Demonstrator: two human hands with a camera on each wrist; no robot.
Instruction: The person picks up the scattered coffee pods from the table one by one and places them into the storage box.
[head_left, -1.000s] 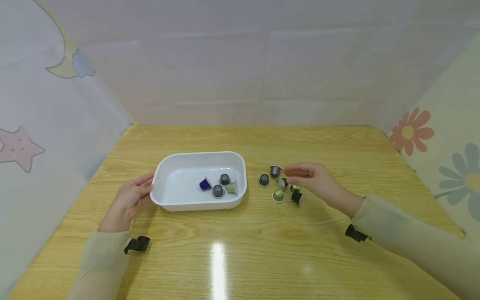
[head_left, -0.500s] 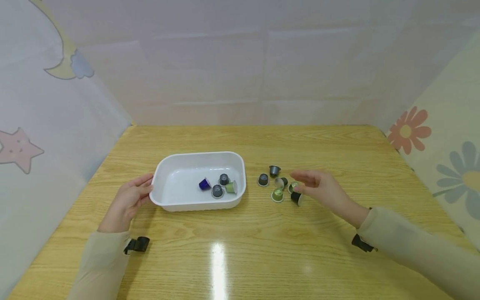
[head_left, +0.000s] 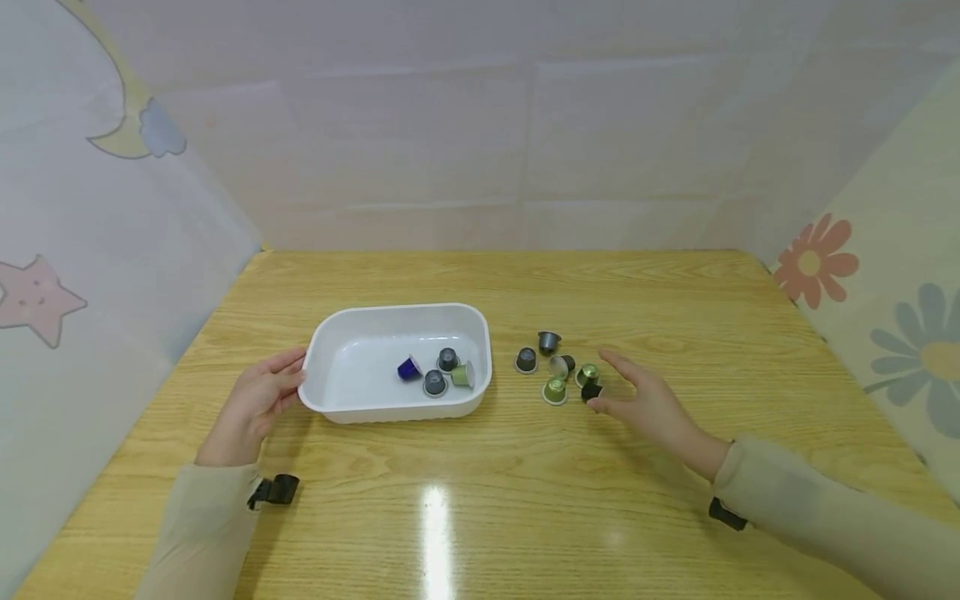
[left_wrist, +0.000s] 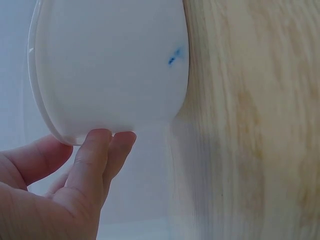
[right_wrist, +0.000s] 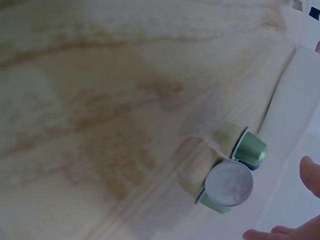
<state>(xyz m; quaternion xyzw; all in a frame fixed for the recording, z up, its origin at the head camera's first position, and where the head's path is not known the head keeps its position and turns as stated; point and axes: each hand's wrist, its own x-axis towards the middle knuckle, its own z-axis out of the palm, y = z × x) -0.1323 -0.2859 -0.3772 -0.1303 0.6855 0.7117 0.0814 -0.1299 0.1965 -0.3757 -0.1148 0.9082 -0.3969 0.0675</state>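
Observation:
My left hand (head_left: 258, 396) touches the left end of a white plastic tub (head_left: 330, 408). In the left wrist view its fingertips (left_wrist: 97, 137) rest against the outer wall, just under the rim. My right hand (head_left: 648, 408) reaches to the right side of a loose group of coffee capsules, thumb and fingers spread apart. Closest to its thumb is a black capsule (head_left: 591, 390), its pale lid facing the right wrist camera. Two green capsules (head_left: 555, 390) stand beside it. In the right wrist view a green capsule (right_wrist: 250, 150) shows beyond the pale lid.
Three dark grey capsules (head_left: 527, 360) complete the group right of the tub. Inside the tub are a purple capsule (head_left: 408, 368), two grey capsules (head_left: 435, 382) and a green one (head_left: 462, 375). Pale cloth walls (head_left: 412, 167) border the wooden table (head_left: 525, 500).
My right hand has moved from above the group's far side down and toward me, beside the black capsule, its thumb and fingers spreading wider. The left hand stays at the tub.

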